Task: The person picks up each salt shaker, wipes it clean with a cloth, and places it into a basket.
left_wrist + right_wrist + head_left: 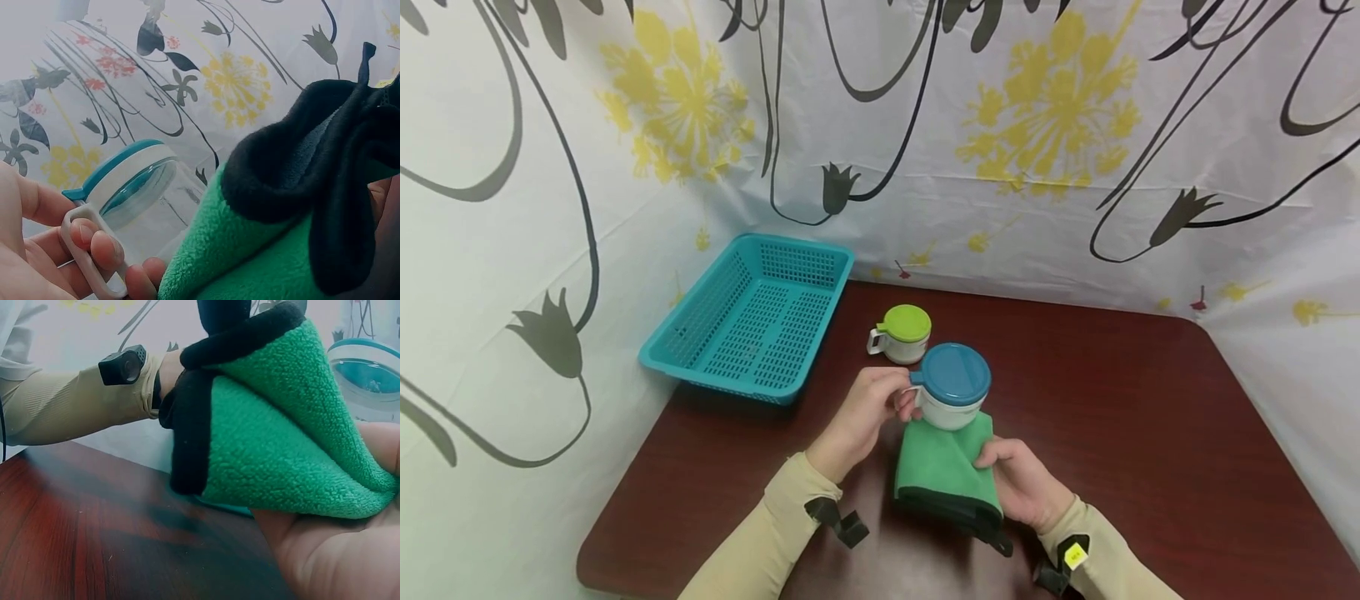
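My left hand (876, 404) grips the white handle (94, 250) of a clear glass jar (951, 412) with a blue lid (957, 373). Two fingers pass through the handle loop in the left wrist view. A folded green cloth (943, 467) with a black border (194, 431) is in my right hand (1022, 483), thumb on top and fingers beneath. The cloth's far end overlaps the jar's lower side in the head view. Behind the blue-lidded jar, a smaller jar (906, 348) with a lime-green lid (907, 322) stands on the table, its handle toward the left.
A turquoise plastic basket (805, 367) with slotted walls sits at the table's back left corner. The dark red-brown table (1135, 417) extends to the right and front. A white patterned curtain (910, 225) hangs behind it and along the sides.
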Demonstrator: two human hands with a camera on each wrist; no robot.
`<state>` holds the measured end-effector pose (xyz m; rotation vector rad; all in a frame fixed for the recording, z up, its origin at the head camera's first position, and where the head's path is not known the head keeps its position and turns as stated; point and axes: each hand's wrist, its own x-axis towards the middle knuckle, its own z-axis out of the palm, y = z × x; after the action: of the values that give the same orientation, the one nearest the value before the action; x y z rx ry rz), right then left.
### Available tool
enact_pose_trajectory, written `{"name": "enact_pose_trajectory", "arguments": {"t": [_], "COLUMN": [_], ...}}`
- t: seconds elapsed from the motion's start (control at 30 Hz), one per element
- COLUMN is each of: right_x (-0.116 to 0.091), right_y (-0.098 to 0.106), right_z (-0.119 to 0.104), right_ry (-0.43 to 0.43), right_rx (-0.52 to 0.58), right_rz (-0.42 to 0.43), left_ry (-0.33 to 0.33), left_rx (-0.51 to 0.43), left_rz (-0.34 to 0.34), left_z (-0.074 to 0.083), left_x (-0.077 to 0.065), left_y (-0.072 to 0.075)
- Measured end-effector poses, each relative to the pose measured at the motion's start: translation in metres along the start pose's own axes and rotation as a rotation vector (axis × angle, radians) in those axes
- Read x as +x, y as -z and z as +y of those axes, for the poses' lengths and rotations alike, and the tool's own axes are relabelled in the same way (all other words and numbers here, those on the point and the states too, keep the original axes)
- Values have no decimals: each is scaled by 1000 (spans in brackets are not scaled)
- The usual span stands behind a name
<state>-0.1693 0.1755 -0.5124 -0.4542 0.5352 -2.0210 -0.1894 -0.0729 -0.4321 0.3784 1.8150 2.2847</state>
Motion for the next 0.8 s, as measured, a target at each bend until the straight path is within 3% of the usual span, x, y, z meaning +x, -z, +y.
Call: {"name": "enact_pose_trajectory", "arguments": {"t": [0.47,0.8], "right_x": [-2,-2], "right_y": [0,2], "right_z": [-10,-21], "right_ry": [54,151], "right_rx": [58,-27], "right_rz": [-6,141], "left_ry": [-20,-16], "left_rx": [-9,-6], "left_rz": [8,-17], "left_z": [0,-2], "left_x": [-1,-3], "left_y": [4,6]}}
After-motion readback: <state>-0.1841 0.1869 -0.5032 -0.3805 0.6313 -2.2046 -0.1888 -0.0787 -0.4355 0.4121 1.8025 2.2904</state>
